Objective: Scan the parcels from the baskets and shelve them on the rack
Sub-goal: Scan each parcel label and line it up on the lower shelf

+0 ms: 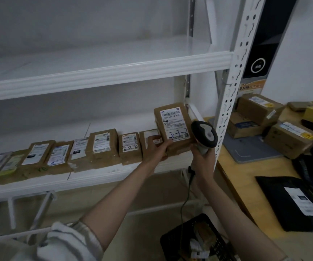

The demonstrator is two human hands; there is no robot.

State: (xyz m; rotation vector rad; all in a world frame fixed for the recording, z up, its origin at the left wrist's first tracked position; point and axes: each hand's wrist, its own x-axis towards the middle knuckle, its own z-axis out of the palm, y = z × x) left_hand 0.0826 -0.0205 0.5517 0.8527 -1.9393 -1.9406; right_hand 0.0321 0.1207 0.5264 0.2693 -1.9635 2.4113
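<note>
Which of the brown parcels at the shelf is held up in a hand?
The rightmost parcel, marked "3-3-2" in blue. The left hand grips its lower edge and lifts it, while the other parcels stand in a row on the shelf.

We see a brown parcel [174, 127] with a white label, a grey-and-black scanner [204, 135], a white rack [106, 72], a black basket [197, 240] and a tan bench [246, 176].

brown labelled parcel [173, 127], upright, rack's [103, 72] right end

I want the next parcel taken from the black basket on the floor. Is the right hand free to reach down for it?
Probably not yet: the right hand grips the scanner, though the black basket sits open just below it.
</note>
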